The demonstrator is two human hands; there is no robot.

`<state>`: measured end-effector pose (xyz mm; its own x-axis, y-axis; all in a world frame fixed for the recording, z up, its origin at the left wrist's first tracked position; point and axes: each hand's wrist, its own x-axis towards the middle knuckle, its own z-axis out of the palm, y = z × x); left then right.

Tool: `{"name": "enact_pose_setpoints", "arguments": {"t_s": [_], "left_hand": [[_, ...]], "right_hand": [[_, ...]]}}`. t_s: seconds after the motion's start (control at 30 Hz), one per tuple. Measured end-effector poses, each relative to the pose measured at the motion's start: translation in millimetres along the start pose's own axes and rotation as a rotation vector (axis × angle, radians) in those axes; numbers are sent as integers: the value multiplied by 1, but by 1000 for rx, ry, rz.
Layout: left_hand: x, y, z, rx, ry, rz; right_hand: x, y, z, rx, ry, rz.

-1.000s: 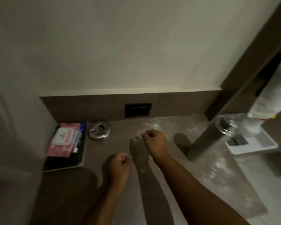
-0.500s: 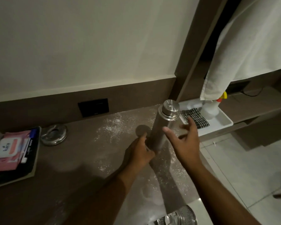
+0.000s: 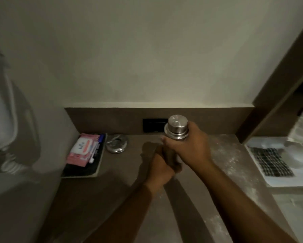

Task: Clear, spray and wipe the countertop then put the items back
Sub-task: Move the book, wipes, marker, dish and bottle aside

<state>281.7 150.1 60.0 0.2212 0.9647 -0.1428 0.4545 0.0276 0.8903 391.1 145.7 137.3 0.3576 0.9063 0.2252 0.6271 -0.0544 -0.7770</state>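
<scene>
From the head view, the steel flask (image 3: 176,128) stands upright near the middle of the worktop (image 3: 112,186), held in both hands. The right hand (image 3: 187,148) wraps its fingers (image 3: 166,142) closed around the upper body just under the cap, which stays bare above them. The left hand (image 3: 162,166) grips the flask lower down, its fingers curled shut around the hidden body.

The flask is a smooth, polished metal cylinder with a stepped round cap. The worktop is matte brown and dusted with white powder (image 3: 224,155) to the right. At back left, a dark rectangular tray (image 3: 87,171) holds a pink wet-wipes pack (image 3: 83,148) and pens; a round shiny metal ashtray (image 3: 117,143) lies just beside it. Far right, a white tray (image 3: 283,181) carries a checked cloth (image 3: 271,162).
</scene>
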Motion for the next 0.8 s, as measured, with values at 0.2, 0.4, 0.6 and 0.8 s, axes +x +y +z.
{"name": "enact_pose_setpoints", "arguments": {"t_s": [0.2, 0.4, 0.6, 0.8], "left_hand": [[13, -56, -125, 85, 245, -133], [28, -92, -169, 12, 267, -207], [37, -116, -174, 4, 223, -230], [23, -126, -176, -23, 289, -94]], "right_hand": [[3, -81, 107, 81, -238, -54], [9, -119, 159, 104, -321, -68], [5, -120, 178, 69, -348, -51], [-12, -118, 175, 90, -351, -76]]}}
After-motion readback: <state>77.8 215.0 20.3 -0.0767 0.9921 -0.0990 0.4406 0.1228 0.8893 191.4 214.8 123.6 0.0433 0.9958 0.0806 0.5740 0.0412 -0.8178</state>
